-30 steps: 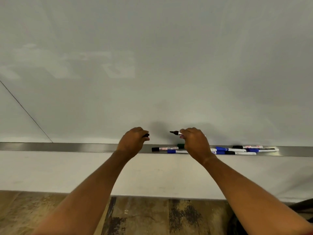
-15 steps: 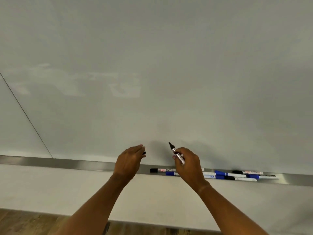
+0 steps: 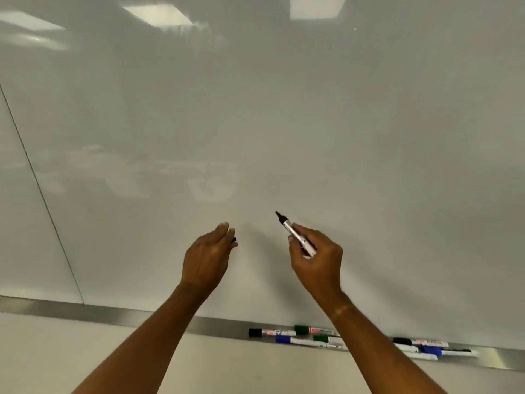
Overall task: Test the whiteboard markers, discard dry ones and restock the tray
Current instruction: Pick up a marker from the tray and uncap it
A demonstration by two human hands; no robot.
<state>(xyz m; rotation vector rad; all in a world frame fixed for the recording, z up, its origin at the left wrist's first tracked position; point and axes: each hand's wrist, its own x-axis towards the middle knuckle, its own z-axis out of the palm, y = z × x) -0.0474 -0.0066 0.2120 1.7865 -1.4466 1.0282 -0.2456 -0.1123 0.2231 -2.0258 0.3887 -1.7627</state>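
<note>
My right hand [image 3: 318, 260] grips an uncapped black marker [image 3: 294, 234], its tip pointing up and left, close to the whiteboard [image 3: 284, 123]. My left hand [image 3: 207, 255] is raised beside it and holds the black cap [image 3: 233, 240], which peeks out past the fingertips. Below, the metal tray [image 3: 113, 315] runs along the board's lower edge. Several capped markers lie in it: a black one [image 3: 271, 333], a green one [image 3: 312, 330], a blue one [image 3: 295, 340], and more [image 3: 431, 349] to the right of my right forearm.
A thin vertical seam [image 3: 37, 177] crosses the board at the left. Ceiling lights reflect in the board's top. A pale wall [image 3: 85, 359] lies under the tray.
Both hands have risen from just above the tray to mid-board height. The marker tip has swung from pointing left to pointing up. The view has tilted upward.
</note>
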